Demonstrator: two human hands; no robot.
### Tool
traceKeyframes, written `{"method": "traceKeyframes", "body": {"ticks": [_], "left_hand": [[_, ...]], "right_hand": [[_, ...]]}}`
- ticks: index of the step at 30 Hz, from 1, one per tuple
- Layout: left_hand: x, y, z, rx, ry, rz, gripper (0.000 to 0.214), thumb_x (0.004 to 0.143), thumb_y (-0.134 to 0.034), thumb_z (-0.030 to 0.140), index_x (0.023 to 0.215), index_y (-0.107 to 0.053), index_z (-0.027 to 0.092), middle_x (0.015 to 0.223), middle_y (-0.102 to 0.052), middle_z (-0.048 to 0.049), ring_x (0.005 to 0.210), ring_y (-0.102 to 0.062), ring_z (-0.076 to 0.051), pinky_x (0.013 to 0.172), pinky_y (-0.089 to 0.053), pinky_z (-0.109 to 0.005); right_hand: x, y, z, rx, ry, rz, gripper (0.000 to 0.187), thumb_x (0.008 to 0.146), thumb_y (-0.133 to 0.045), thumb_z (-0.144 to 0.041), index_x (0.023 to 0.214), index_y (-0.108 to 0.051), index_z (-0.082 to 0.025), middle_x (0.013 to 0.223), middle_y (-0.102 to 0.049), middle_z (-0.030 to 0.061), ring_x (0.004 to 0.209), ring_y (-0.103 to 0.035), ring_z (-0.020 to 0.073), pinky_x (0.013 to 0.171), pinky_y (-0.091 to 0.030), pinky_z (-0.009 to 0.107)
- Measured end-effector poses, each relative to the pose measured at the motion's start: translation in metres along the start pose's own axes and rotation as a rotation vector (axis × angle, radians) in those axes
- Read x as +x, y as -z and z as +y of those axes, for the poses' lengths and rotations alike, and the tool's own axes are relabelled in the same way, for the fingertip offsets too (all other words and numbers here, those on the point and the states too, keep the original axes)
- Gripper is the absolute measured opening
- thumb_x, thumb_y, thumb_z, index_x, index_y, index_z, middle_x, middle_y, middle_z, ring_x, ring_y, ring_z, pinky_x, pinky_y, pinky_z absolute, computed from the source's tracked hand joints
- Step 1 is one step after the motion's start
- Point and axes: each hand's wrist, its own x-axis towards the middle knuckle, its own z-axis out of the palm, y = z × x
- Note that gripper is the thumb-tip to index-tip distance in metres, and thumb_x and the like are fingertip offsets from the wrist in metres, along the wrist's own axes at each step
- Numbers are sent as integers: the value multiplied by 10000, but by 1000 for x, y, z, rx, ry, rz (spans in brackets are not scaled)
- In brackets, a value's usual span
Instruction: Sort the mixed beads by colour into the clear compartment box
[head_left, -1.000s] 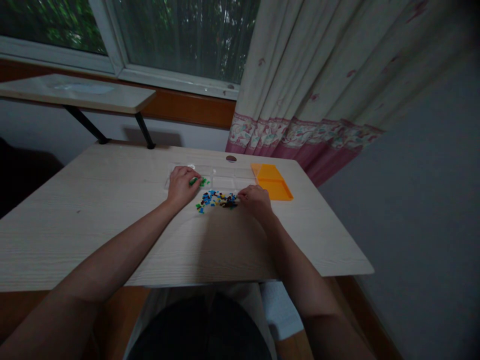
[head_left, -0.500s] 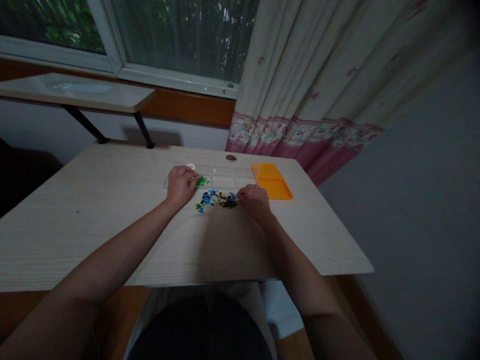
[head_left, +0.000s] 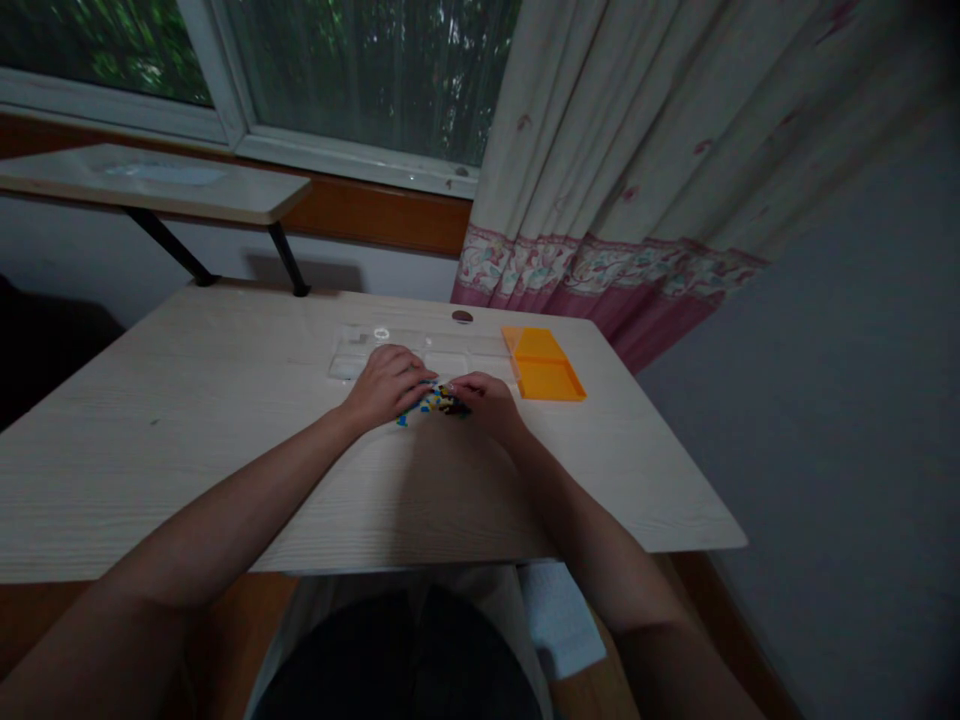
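Observation:
A small heap of tiny coloured pieces (head_left: 437, 402), blue, yellow, green and dark, lies on the pale wooden table (head_left: 225, 430). My left hand (head_left: 387, 383) rests over the heap's left side with its fingers curled onto the pieces. From the right, my right hand (head_left: 486, 399) meets the heap with fingers bent down on it. Whether either hand pinches a piece is hidden. Just behind the hands lies a clear plastic compartment tray (head_left: 352, 352). An orange lid (head_left: 545, 365) lies to its right.
A curtain (head_left: 637, 180) hangs at the back right. A window (head_left: 300, 70) and a narrow shelf on black brackets (head_left: 150, 185) are behind the table. The table's right edge drops off beside a grey wall. My lap is below the near edge.
My left hand left the tray's compartment with green pieces and came right and nearer, onto the heap. My right hand slid slightly left. The two hands now nearly touch.

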Motion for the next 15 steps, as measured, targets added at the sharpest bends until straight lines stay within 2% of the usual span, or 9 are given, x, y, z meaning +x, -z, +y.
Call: {"method": "traceKeyframes", "body": {"ticks": [3, 6, 15], "left_hand": [[1, 1, 7, 23, -73, -17, 260, 933, -557, 393, 1120, -688, 269, 1010, -679, -60, 1044, -531, -242, 979, -384, -450], [0, 0, 7, 25, -71, 0, 250, 934, -555, 390, 1110, -692, 279, 1001, -684, -58, 1041, -535, -239, 983, -382, -455], [0, 0, 4, 50, -94, 21, 218, 937, -555, 357, 1083, -703, 289, 964, -700, -36, 1006, -548, -226, 976, -389, -451]], "right_hand": [[-2, -5, -1, 148, -54, -43, 253, 775, -675, -425, 824, -751, -189, 823, -728, 33, 751, -638, 149, 723, -500, 278], [-3, -8, -2, 197, -55, -69, 293, 761, -686, -469, 828, -751, -191, 820, -731, 29, 757, -637, 147, 731, -502, 280], [-3, -10, 0, 174, -30, -73, 347, 799, -646, -516, 851, -751, -190, 807, -721, 30, 732, -630, 148, 706, -504, 279]]}}
